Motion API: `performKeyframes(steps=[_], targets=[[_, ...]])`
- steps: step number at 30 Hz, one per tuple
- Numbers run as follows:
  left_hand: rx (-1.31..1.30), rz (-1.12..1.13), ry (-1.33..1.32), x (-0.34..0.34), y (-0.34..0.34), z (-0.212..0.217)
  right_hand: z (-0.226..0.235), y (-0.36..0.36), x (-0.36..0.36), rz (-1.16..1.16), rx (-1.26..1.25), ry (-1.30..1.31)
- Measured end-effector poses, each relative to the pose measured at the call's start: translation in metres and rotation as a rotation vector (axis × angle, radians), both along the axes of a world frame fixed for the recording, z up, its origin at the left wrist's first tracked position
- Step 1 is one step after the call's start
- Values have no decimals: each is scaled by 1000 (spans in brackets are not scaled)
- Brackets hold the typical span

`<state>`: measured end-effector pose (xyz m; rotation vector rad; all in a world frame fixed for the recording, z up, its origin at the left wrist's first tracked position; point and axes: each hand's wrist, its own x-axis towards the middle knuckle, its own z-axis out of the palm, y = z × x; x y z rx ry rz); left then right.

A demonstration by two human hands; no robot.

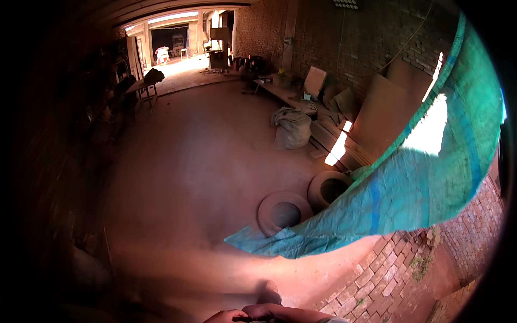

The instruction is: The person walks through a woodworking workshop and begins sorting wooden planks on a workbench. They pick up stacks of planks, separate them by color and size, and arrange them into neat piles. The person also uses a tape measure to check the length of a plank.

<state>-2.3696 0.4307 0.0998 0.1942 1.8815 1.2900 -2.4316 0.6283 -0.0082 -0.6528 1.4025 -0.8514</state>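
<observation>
Only the tops of my hands show at the bottom edge. My left hand (223,316) and my right hand (274,312) are close together with the fingers curled. Whether they hold anything is cut off by the frame. The toe of my shoe (269,294) is just above them on the earth floor. A teal tarpaulin (409,188) hangs from the upper right, and its lower corner reaches the floor in front of me. Two round clay rings (284,212) (328,188) lie on the floor partly under its edge.
A stuffed pale sack (293,128) stands by planks and large boards (382,116) leaning on the right brick wall. A small dark table (142,86) is at the far left. A bright doorway (177,43) is at the back. Brick paving (388,280) lies at the lower right.
</observation>
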Motion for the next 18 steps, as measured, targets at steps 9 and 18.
performKeyframes(steps=[9,18], targets=[[92,259,-156,-347,-77,17,64,-91,-388,108,-214,34],[330,280,-311,-669,-160,-13,-31,-143,-670,75,35,-85]])
